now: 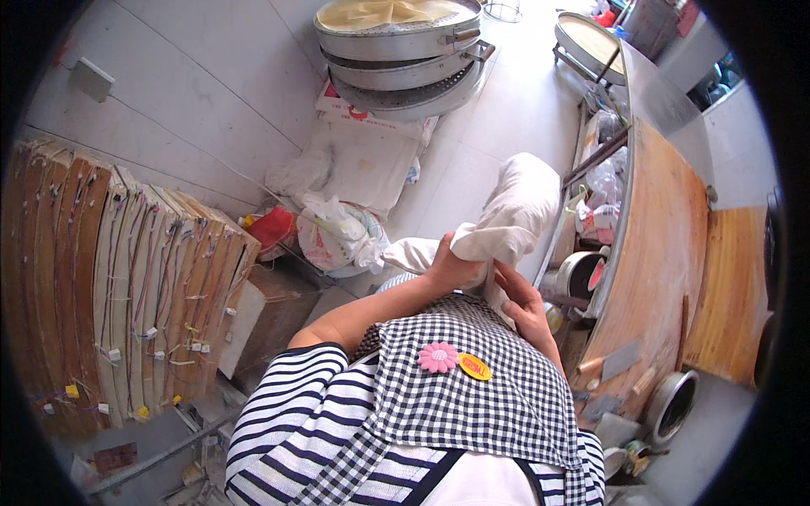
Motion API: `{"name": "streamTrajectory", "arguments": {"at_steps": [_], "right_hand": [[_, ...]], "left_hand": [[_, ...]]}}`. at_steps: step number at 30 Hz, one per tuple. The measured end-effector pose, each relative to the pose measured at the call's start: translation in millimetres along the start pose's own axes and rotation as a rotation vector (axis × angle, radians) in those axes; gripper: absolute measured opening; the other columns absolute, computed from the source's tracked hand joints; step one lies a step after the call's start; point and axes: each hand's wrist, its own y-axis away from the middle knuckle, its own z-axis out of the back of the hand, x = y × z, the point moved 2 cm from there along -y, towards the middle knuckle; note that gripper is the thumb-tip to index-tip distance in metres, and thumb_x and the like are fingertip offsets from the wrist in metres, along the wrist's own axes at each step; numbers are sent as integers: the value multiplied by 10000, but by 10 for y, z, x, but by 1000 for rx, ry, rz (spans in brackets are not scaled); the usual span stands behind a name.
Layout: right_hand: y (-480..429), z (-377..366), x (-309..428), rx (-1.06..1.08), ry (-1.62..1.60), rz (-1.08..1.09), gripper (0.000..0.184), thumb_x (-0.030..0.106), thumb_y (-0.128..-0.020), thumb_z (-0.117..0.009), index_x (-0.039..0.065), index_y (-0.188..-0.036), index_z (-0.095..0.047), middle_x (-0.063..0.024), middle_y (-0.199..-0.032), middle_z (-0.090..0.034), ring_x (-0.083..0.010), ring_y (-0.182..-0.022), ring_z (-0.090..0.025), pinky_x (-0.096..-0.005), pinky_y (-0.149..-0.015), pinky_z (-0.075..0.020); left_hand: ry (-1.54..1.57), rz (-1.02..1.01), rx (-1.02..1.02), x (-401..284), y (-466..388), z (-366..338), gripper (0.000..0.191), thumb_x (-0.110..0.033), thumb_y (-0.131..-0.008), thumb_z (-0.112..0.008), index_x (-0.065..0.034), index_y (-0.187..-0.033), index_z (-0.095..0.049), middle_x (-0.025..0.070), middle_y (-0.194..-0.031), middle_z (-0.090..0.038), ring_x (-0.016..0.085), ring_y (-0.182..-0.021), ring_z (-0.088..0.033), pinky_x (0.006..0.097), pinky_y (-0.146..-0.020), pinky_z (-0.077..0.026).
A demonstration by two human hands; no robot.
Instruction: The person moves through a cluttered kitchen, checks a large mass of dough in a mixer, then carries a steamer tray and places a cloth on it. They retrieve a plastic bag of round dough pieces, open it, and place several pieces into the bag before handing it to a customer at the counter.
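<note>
A bulging off-white cloth (522,196), gathered like a bag, rises in front of my checked apron (468,405). My left hand (452,265) grips its gathered neck from the left, and a loose flap of the cloth sticks out beyond that wrist. On the right side, my right hand (519,297) holds the narrow hanging part of the cloth between thumb and fingers, partly hidden by folds. What the cloth contains, if anything, cannot be seen.
Stacked metal steamer trays (405,69) stand ahead on sacks. At left is a row of thick boards or panels (145,284). A wooden worktable (658,253) runs along the right, with a scraper (620,357) on it and pots below. Plastic bags (335,231) lie left of the hands.
</note>
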Motion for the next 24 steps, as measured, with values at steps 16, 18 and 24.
{"name": "streamTrajectory", "arguments": {"at_steps": [16,18,24], "right_hand": [[-2160,1789,475,-323,-144,-121,389,195,-901,-548,-13,-1227,-513,-134,-1042,-638,-178,-914,-615,-283,-799,-483],[-2381,2136,362,-496,13,-225,383,205,-898,-559,-5,-1216,-519,-111,-1028,-649,-162,-883,-624,-281,-760,-490],[-2419,3125,-508,-869,-83,-596,315,164,-860,-592,17,-1138,-565,-89,-945,-665,-136,-767,-632,-251,-652,-499]], "left_hand": [[887,-148,-451,-504,-3335,1423,384,-149,-835,-646,-64,-1189,-522,65,-1140,-548,198,-1017,-549,355,-860,-483],[964,-87,-615,-688,-3865,1896,408,-170,-862,-611,-65,-1236,-487,70,-1187,-534,231,-1080,-523,389,-935,-452],[990,-366,-710,-653,-5205,2921,471,-307,-909,-544,-72,-1302,-431,95,-1278,-491,272,-1164,-477,423,-980,-419]]}}
